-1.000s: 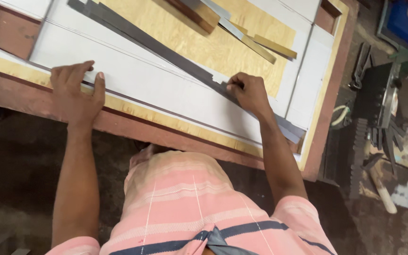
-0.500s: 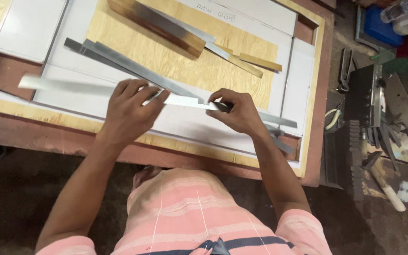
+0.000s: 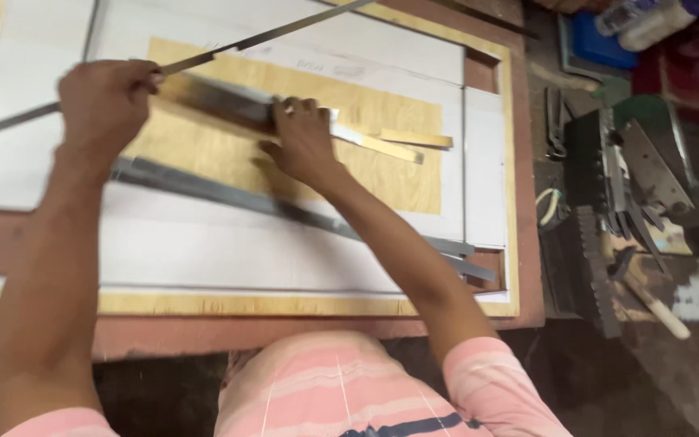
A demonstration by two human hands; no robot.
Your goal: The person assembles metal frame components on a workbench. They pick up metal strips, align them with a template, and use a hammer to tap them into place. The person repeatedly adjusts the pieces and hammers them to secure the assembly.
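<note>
Left hand [image 3: 103, 101] closed in a fist around a long thin grey metal strip [image 3: 285, 31], lifted off the board and slanting from near left up to far right. Right hand [image 3: 302, 142] flat, fingers spread, pressing on a broad grey metal straightedge [image 3: 228, 101] lying on the tan plywood panel [image 3: 382, 174]. A second long grey metal bar [image 3: 228, 194] lies nearer, crossing the white laminate sheet [image 3: 228, 251]. Cluttered hand tools [image 3: 624, 186] sit at right.
</note>
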